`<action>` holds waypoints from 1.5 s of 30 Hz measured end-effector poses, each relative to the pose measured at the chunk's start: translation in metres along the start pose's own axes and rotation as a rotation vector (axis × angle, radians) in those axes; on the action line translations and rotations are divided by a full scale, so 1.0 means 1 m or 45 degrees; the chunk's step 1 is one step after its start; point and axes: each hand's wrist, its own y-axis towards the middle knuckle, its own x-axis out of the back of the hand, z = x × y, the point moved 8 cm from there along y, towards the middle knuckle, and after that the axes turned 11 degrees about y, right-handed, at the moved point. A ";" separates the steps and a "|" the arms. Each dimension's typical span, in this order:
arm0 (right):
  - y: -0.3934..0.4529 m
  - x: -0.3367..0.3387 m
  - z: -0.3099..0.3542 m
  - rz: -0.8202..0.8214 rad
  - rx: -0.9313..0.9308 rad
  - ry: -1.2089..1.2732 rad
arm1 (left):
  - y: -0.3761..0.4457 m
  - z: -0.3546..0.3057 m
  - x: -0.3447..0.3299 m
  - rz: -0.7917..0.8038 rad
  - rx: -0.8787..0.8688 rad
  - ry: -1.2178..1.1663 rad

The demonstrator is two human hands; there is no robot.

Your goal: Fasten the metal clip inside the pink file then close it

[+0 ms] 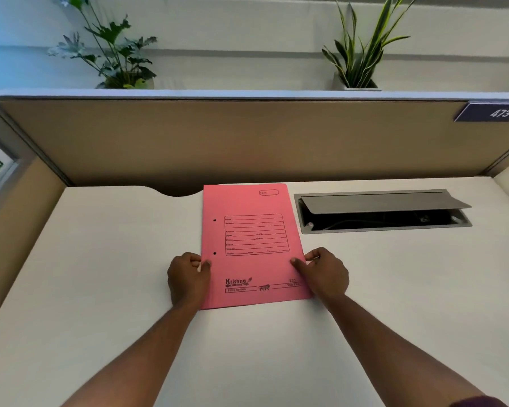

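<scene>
The pink file (252,245) lies closed and flat on the white desk (100,274), front cover up, with printed lines and two punched holes near its left edge. My left hand (187,279) grips the file's left edge near the bottom, thumb on the cover. My right hand (325,273) holds the right edge at the same height, thumb on top. The metal clip is hidden inside the file.
An open grey cable hatch (382,211) is set into the desk to the right of the file. A tan partition (247,136) stands behind the desk, with two potted plants (115,54) (359,54) on its ledge. A curved cut-out (177,190) lies at the desk's back edge.
</scene>
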 end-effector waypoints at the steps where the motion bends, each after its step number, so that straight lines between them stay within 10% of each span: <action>1: 0.000 0.000 0.000 -0.015 0.005 -0.004 | 0.002 -0.001 -0.001 0.010 -0.018 0.004; 28: -0.003 -0.005 -0.005 -0.026 0.080 -0.035 | -0.014 -0.007 -0.028 0.215 -0.134 0.187; 45: -0.090 0.034 -0.003 0.491 0.127 0.036 | -0.137 -0.027 -0.004 0.573 -0.392 0.400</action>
